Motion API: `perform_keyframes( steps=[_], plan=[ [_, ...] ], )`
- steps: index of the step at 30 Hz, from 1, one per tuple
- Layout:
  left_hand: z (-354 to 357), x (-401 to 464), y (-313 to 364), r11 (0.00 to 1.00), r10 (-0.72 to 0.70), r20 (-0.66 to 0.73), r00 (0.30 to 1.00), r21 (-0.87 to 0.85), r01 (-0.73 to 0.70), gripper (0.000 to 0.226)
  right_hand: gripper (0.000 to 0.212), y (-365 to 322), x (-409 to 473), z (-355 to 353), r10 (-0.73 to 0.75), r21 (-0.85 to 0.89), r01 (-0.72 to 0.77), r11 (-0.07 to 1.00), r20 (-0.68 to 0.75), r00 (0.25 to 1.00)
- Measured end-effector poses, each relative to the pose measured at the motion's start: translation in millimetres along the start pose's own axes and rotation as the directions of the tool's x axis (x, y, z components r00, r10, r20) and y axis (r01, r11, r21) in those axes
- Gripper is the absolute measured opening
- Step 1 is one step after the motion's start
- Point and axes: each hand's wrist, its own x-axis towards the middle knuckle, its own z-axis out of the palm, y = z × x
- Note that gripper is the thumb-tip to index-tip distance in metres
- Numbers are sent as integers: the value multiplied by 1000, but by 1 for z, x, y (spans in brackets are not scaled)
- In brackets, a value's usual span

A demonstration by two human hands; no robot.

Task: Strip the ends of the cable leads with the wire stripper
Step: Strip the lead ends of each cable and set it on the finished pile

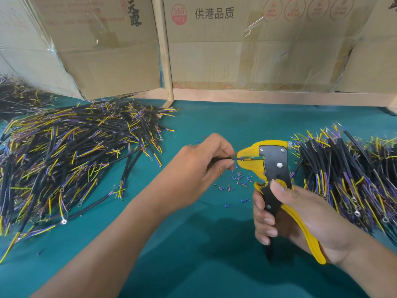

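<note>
A big heap of cables (71,151) lies at the left on the green table (193,244); the left hand (199,166) pinches one cable lead (236,159), its tip inside the wire stripper (272,168); the right hand (300,224) grasps the stripper's handles; another cable pile (348,175) sits just beside it at the right.

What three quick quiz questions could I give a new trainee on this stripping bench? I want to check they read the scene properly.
1. True or false: the wire stripper lies flat on the green mat.
2. Which hand feeds the blue lead into the stripper's mouth?
3. The small bits of insulation on the mat lie: A) below the stripper's head, B) on the left pile, C) on the cartons.

Key: 1 false, the right hand holds it. 2 the left hand. 3 A.
</note>
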Motion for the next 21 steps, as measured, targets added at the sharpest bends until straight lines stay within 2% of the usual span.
perform_keyframes(
  steps=[21],
  plan=[
    [-1,1,2,1000,-6,34,999,17,6,7,51,-2,-2,3,6,-31,-7,999,-21,1000]
  ],
)
